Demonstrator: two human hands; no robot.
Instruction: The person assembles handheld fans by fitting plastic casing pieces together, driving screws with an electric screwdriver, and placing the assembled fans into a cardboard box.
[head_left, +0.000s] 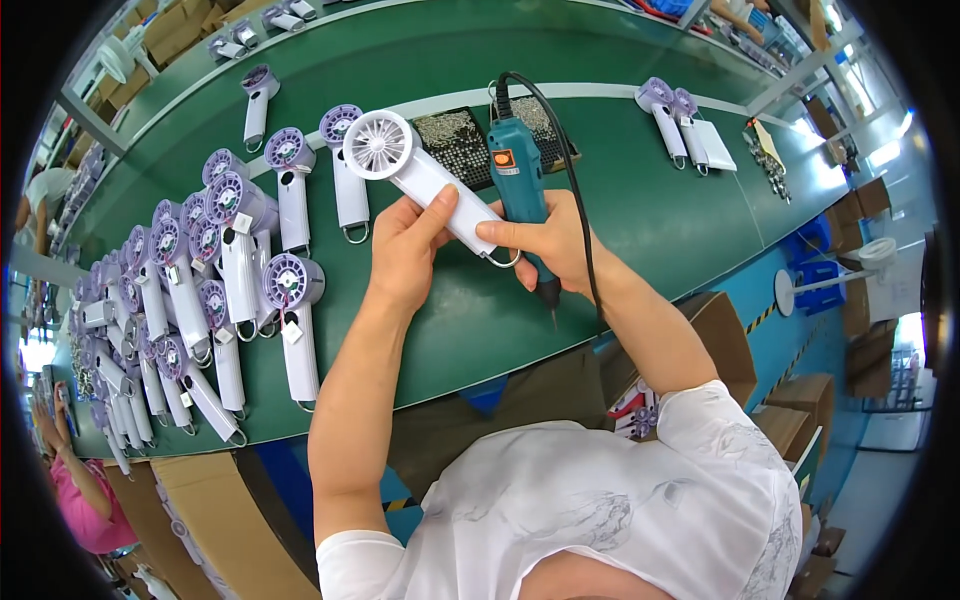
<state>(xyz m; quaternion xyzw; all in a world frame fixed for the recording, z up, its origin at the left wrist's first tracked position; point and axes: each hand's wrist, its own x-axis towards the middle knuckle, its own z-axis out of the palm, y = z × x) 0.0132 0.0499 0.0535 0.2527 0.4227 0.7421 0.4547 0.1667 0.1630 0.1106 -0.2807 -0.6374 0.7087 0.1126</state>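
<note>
Head view, white fan, held between left grip and right grip

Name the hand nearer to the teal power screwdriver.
Right. The right hand is wrapped around the lower part of the teal power screwdriver; the left hand is apart from it, to its left, gripping the white handheld fan.
</note>
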